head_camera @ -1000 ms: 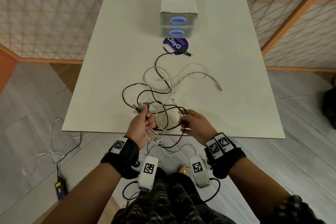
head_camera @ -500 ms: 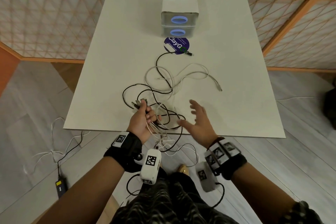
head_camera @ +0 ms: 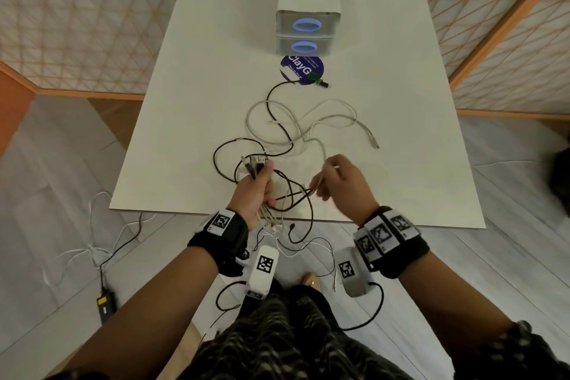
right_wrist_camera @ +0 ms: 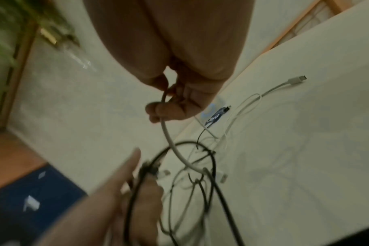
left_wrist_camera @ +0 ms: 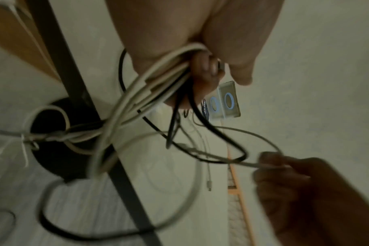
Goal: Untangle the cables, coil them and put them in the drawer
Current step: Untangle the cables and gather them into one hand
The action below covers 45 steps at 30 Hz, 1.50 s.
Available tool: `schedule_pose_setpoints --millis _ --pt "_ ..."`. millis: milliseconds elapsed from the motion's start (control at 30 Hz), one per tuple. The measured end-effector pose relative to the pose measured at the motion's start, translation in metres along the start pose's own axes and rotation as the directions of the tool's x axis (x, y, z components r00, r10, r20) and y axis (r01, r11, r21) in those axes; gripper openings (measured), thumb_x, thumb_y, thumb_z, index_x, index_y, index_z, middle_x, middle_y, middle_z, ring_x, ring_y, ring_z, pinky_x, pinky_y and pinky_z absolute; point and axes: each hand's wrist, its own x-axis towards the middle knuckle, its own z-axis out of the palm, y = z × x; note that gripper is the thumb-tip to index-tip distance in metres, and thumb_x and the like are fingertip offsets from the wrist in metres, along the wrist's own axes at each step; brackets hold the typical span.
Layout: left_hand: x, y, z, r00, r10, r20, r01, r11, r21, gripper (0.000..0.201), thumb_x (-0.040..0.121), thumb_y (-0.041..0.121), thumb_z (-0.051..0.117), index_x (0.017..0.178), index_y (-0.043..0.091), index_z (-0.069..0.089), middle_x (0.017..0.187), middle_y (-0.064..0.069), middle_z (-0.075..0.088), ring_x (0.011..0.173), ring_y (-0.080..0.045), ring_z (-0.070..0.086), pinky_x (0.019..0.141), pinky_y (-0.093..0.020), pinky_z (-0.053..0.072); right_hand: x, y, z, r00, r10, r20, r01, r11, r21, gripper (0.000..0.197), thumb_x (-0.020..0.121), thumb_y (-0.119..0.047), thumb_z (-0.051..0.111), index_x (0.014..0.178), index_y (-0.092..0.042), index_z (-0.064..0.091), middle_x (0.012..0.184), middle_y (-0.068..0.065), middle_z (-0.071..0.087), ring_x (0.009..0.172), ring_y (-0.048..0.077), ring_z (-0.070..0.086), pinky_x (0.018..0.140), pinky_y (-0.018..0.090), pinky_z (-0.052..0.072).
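Observation:
A tangle of black and white cables [head_camera: 287, 139] spreads over the white table [head_camera: 191, 77] and hangs off its near edge. My left hand [head_camera: 257, 191] grips a bundle of cables [left_wrist_camera: 158, 79] above that edge, with several plugs sticking up past the thumb. My right hand [head_camera: 342, 182] pinches one white cable [right_wrist_camera: 169, 133] just right of the bundle and holds it taut. One white plug end [head_camera: 374, 145] lies free to the right. A grey two-drawer box [head_camera: 308, 25] with blue ring handles stands at the table's far side, both drawers closed.
A round purple sticker [head_camera: 302, 68] lies in front of the drawers, with a black plug [head_camera: 324, 83] beside it. A wooden lattice rail [head_camera: 77, 34] runs behind the table. More cables and a black adapter [head_camera: 105, 302] lie on the floor at left.
My right hand let go of the tangle, opened over the table, and now pinches one white cable. My left hand keeps its bundle and has risen a little.

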Motion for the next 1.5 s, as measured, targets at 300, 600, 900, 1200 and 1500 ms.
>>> schedule_pose_setpoints --millis 300,600,900,1200,1500 --pt "0.0 -0.015 -0.008 0.996 0.036 -0.084 -0.021 0.985 0.173 0.042 0.088 0.049 0.054 0.062 0.018 0.044 0.043 0.008 0.034 0.04 -0.011 0.033 0.048 -0.026 0.033 0.012 -0.034 -0.044 0.979 0.198 -0.055 -0.043 0.459 0.888 0.025 0.087 -0.004 0.027 0.067 -0.013 0.039 0.058 0.0 0.053 0.045 0.008 0.04 0.046 0.017 0.038" --pt "-0.005 0.007 0.027 0.979 -0.081 0.188 0.151 0.906 -0.395 0.043 0.077 0.06 0.05 0.064 0.021 0.038 0.052 0.008 0.037 0.039 -0.004 0.028 0.036 -0.016 0.024 -0.002 0.004 0.005 0.953 0.298 0.053 -0.209 0.519 0.829 0.024 0.09 -0.005 0.029 0.071 -0.013 0.043 0.058 0.005 0.06 0.049 0.015 0.047 0.05 0.022 0.046" --pt "-0.003 0.007 0.034 0.94 -0.166 0.298 0.212 0.969 -0.13 0.02 0.082 0.032 0.063 0.076 0.016 0.053 0.045 0.011 0.029 0.034 -0.002 0.023 0.033 -0.016 0.019 -0.023 0.035 0.023 0.924 0.352 0.148 -0.378 0.796 0.473 0.016 0.095 -0.008 0.034 0.083 -0.008 0.044 0.065 0.011 0.057 0.047 0.018 0.046 0.048 0.025 0.041" --pt "-0.029 0.013 0.01 0.945 -0.135 0.298 0.15 0.988 -0.029 0.04 0.09 0.044 0.045 0.061 0.019 0.033 0.047 0.007 0.027 0.036 -0.005 0.026 0.043 -0.02 0.032 0.067 0.016 0.0 0.987 -0.14 0.077 0.155 0.712 -0.685 0.055 0.088 -0.019 0.054 0.138 -0.015 0.033 0.145 0.012 0.031 0.129 0.035 0.034 0.104 0.046 0.037" --pt "-0.054 0.06 -0.022 0.912 -0.068 0.405 0.056 0.998 0.041 0.038 0.091 0.036 0.046 0.059 0.02 0.035 0.047 0.009 0.025 0.034 -0.001 0.017 0.035 -0.011 0.017 0.068 0.049 0.053 0.915 0.052 0.4 0.356 0.359 -0.862 0.039 0.091 -0.037 0.039 0.126 -0.023 0.048 0.142 0.006 0.038 0.131 0.039 0.028 0.099 0.052 0.037"
